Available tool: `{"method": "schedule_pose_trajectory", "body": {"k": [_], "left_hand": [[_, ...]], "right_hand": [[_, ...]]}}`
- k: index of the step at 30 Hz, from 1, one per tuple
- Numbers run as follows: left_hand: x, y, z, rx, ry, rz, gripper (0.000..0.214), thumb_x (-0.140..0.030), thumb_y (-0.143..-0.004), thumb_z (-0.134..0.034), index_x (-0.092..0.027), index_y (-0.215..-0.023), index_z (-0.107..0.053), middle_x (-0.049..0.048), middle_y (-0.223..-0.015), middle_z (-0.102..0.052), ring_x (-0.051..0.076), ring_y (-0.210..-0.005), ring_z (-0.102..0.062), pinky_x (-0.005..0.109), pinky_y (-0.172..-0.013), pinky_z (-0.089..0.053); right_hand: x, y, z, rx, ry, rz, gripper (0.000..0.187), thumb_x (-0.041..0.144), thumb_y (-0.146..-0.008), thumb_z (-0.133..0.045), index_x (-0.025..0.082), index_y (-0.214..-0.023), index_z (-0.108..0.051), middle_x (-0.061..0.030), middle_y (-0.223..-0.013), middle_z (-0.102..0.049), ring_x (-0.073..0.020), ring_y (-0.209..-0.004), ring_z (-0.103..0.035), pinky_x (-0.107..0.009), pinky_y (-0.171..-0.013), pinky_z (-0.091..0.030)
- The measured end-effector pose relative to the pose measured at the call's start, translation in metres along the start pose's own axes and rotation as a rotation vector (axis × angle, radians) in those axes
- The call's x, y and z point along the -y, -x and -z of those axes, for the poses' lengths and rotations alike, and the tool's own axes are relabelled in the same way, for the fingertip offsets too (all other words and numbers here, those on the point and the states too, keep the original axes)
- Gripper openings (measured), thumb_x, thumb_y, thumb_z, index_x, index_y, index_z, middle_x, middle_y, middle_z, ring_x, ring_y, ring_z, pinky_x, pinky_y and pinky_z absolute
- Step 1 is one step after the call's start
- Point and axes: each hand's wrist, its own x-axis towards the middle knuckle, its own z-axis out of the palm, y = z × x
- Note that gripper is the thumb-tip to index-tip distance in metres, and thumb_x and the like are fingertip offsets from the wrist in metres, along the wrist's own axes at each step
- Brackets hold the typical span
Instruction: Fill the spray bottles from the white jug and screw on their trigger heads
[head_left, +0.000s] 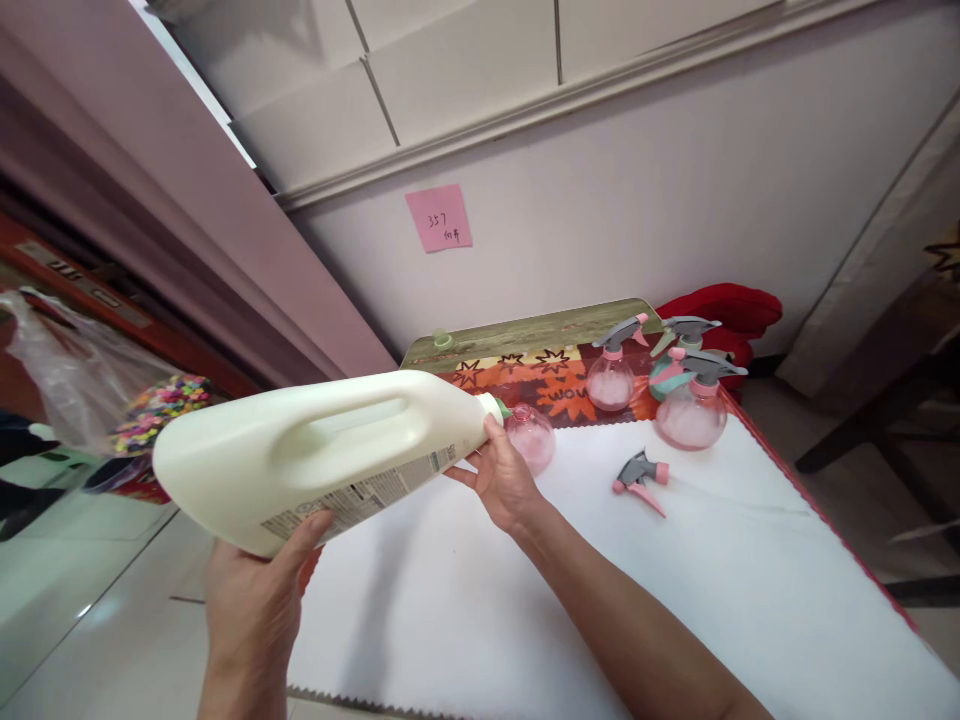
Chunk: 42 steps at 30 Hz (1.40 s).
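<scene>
I hold a big pale cream jug (330, 455) with a moulded handle, tipped on its side with its mouth pointing right. My left hand (255, 600) grips under its base. My right hand (504, 478) wraps the neck end, steadying it. The jug's mouth sits right at an open pink round bottle (531, 436) standing on the white cloth (675, 600). A loose grey-and-pink spray head (641, 478) lies on the cloth to the right of that bottle.
Three spray bottles with trigger heads (690, 400) stand at the table's back right, by a red cushion (724, 310). A green cap (442, 339) lies on the table's far edge. A pink note (439, 217) is on the wall. Coloured beads and a plastic bag (154, 405) lie at left.
</scene>
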Motion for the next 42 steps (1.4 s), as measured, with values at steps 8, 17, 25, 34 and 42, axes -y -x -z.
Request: {"method": "schedule_pose_trajectory", "body": {"k": [8, 17, 25, 34, 42], "left_hand": [[-0.0032, 0.0011, -0.0015, 0.014, 0.021, 0.001, 0.069, -0.025, -0.054, -0.095, -0.022, -0.119, -0.073, 0.0008, -0.091, -0.077, 0.011, -0.076, -0.069, 0.021, -0.077, -0.057], [-0.0039, 0.0007, -0.0003, -0.006, 0.018, 0.020, 0.071, -0.024, -0.052, -0.096, -0.022, -0.118, -0.073, 0.0007, -0.089, -0.076, 0.012, -0.074, -0.068, 0.022, -0.075, -0.058], [-0.0088, 0.0029, -0.0018, -0.012, -0.008, 0.020, 0.072, -0.028, -0.052, -0.096, -0.022, -0.120, -0.073, 0.0013, -0.089, -0.077, 0.012, -0.075, -0.069, 0.019, -0.073, -0.057], [-0.0078, 0.0014, -0.0018, -0.017, 0.004, 0.006, 0.074, -0.027, -0.051, -0.097, -0.023, -0.121, -0.072, 0.0007, -0.090, -0.076, 0.011, -0.076, -0.069, 0.019, -0.074, -0.057], [-0.0094, 0.0022, -0.0025, -0.060, -0.026, -0.001, 0.076, -0.026, -0.050, -0.097, -0.021, -0.122, -0.071, 0.0030, -0.093, -0.076, 0.012, -0.077, -0.069, 0.020, -0.074, -0.058]], "right_hand": [[0.0000, -0.0001, 0.0001, 0.003, 0.003, -0.002, 0.045, 0.059, -0.087, -0.062, 0.026, -0.118, -0.066, -0.0061, -0.136, -0.065, -0.0265, -0.124, -0.058, -0.050, -0.098, -0.055], [0.0004, 0.0000, -0.0008, -0.003, -0.007, -0.007, 0.044, 0.058, -0.087, -0.062, 0.025, -0.117, -0.066, -0.0067, -0.134, -0.065, -0.0265, -0.122, -0.059, -0.053, -0.100, -0.054], [0.0005, 0.0008, -0.0011, 0.000, -0.006, -0.006, 0.047, 0.059, -0.086, -0.063, 0.025, -0.118, -0.066, -0.0069, -0.133, -0.066, -0.0264, -0.122, -0.058, -0.052, -0.100, -0.054], [0.0017, 0.0013, -0.0019, 0.002, -0.008, -0.012, 0.046, 0.058, -0.088, -0.061, 0.025, -0.120, -0.064, -0.0068, -0.136, -0.064, -0.0262, -0.123, -0.058, -0.051, -0.100, -0.054], [0.0029, 0.0022, -0.0031, 0.004, -0.007, -0.018, 0.046, 0.058, -0.089, -0.060, 0.025, -0.121, -0.064, -0.0069, -0.137, -0.064, -0.0260, -0.124, -0.058, -0.050, -0.099, -0.054]]}}
